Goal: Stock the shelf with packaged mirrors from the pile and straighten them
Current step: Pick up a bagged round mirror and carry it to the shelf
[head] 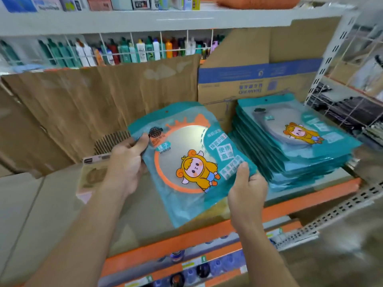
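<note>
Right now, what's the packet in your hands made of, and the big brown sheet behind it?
The packet looks like thin plastic, glossy: light shines off it and it bends. The brown sheet looks like cardboard, dull and creased, with ridges showing at one edge.

I log one head-worn view: it faces forward and down, close to the shelf (306, 199), packet stack (294, 141) at 2 o'clock.

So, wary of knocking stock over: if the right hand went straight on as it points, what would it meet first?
Likely the box at the back, the right hand, holding a pack, passing just left of the stack, though depth is unclear.
</note>
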